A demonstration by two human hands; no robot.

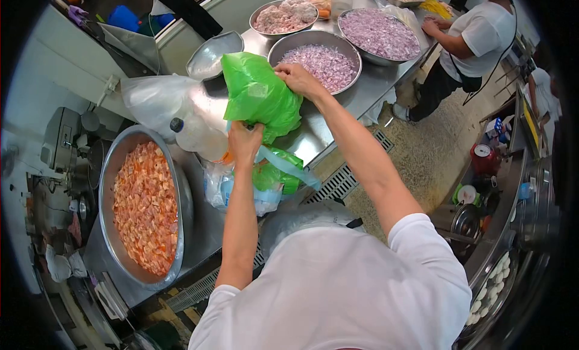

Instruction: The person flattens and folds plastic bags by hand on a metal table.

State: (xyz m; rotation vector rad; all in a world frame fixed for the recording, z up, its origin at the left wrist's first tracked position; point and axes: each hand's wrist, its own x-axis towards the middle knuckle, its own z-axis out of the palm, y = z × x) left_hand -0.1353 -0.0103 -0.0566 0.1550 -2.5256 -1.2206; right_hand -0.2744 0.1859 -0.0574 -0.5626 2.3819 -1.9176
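A bright green plastic bag (259,91) is held up over the steel table, between my two hands. My left hand (245,140) is closed on its lower near edge. Up at the bag's right side, my right hand (297,80) pinches the plastic; the fingertips are partly hidden. What the bag contains, if anything, I cannot see. Just below my left hand lie a second green package (274,172) and a light blue strip of plastic (289,169). Beyond my right hand stands a steel bowl (357,54) of chopped purple onion (319,63).
A large basin (188,205) of diced orange-coated meat (145,211) stands left. A white-capped jug (202,139) and clear plastic bag (142,100) lie beside it. Farther back are another onion bowl (377,33), a minced-meat bowl (283,17) and a metal scoop (214,54). A co-worker (482,36) stands right.
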